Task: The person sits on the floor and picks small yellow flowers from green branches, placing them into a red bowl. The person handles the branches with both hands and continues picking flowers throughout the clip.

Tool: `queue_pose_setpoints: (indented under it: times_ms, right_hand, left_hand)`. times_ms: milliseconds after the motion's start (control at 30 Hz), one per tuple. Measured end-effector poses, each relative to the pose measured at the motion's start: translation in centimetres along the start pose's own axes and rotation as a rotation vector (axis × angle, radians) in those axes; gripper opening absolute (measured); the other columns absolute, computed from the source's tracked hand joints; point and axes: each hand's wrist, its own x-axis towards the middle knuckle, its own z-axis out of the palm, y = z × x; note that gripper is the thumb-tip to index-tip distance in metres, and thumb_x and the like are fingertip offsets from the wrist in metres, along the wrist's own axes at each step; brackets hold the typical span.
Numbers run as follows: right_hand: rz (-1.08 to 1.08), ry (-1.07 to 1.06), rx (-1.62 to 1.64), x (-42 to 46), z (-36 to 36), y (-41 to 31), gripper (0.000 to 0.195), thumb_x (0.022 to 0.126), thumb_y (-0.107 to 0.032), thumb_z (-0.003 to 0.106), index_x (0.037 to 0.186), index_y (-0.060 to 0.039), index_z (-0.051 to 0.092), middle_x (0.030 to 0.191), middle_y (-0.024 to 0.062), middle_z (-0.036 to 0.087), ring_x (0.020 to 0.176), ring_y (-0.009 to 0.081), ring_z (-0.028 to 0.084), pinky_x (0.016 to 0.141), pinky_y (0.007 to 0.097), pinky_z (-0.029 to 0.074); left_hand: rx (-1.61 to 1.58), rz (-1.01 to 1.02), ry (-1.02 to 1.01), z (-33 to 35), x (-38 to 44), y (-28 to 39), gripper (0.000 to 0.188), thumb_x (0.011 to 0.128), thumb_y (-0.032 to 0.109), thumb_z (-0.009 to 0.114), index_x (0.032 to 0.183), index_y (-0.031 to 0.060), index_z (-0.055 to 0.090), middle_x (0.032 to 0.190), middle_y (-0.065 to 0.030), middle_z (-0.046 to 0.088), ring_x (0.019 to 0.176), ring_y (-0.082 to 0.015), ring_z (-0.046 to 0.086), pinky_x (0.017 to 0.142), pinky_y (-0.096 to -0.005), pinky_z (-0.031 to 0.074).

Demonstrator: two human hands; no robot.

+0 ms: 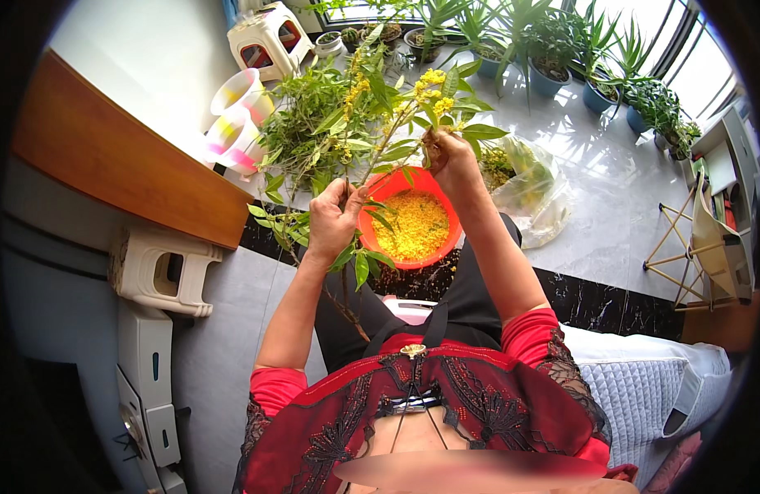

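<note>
My left hand (335, 219) is closed around the woody stem of a leafy branch (389, 133) with clusters of small yellow flowers (434, 86). Its lower stem slants down across my lap. Higher up on the right, my right hand (449, 157) has its fingers pinched together at a flowering twig of the branch; what lies between the fingertips is too small to tell. Below and between both hands stands a red-orange plastic basin (452, 238), partly filled with loose yellow blossoms (414, 225) and a few green leaves.
Cut leafy branches (306, 123) heap beyond my left hand. A clear plastic bag (540, 191) with plant matter lies right of the basin. Translucent bins (235, 139), a plastic stool (164, 272) and a wooden panel edge (127, 154) stand left. Potted plants (547, 77) line the windows; a folding chair (704, 247) is right.
</note>
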Motion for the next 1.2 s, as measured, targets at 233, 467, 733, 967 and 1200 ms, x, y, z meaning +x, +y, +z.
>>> queue_pose_setpoints:
  times_ms: [233,467,733,967,1200]
  right_hand:
    - [0.044,-0.075,0.034,-1.0,1.2,0.2,0.032,0.094,-0.028,0.045,0.109,-0.0025,0.055,0.086,0.0039,0.058,0.064,0.0113,0.053,0.059,0.0255,0.044]
    - [-0.046,-0.144,-0.257,-2.8,0.1,1.5,0.018,0.087,-0.016,0.059,0.099,-0.0020,0.056,0.078,0.0029,0.055,0.060,0.0071,0.046,0.054,0.0214,0.036]
    - [-0.165,-0.171,-0.442,-2.0,1.3,2.0,0.016,0.088,-0.018,0.061,0.090,-0.0024,0.057,0.071,0.0012,0.054,0.052,0.0049,0.041,0.047,0.0195,0.031]
    - [-0.117,-0.037,-0.110,-1.8,-0.9,0.0,0.017,0.090,-0.009,0.055,0.103,-0.0004,0.060,0.077,0.0032,0.056,0.056,0.0065,0.042,0.051,0.0187,0.035]
    - [-0.175,-0.042,0.003,-2.5,1.9,-1.0,0.023,0.091,-0.003,0.049,0.113,0.0013,0.056,0.081,0.0063,0.058,0.058,0.0071,0.043,0.053,0.0188,0.036]
  left_hand:
    - [0.058,0.021,0.033,0.0,0.2,0.5,0.030,0.088,0.022,0.063,0.068,0.0016,0.050,0.057,0.0033,0.043,0.055,-0.0049,0.035,0.048,-0.0234,0.031]
    - [0.069,0.034,0.077,-0.1,0.2,1.6,0.031,0.087,0.021,0.063,0.068,0.0013,0.049,0.056,0.0001,0.045,0.054,-0.0072,0.036,0.048,-0.0256,0.032]
    - [0.172,0.089,0.102,0.1,-0.1,1.9,0.031,0.087,0.020,0.063,0.068,0.0016,0.048,0.054,-0.0018,0.044,0.052,-0.0084,0.036,0.047,-0.0267,0.032]
    - [-0.283,-0.175,0.034,-1.4,1.0,-0.2,0.033,0.090,0.023,0.060,0.066,0.0068,0.045,0.058,0.0077,0.038,0.055,-0.0015,0.029,0.046,-0.0209,0.024]
    - [-0.366,-0.269,-0.054,-1.4,1.1,0.1,0.033,0.091,0.029,0.058,0.068,0.0089,0.047,0.053,0.0059,0.041,0.044,-0.0023,0.035,0.040,-0.0204,0.026]
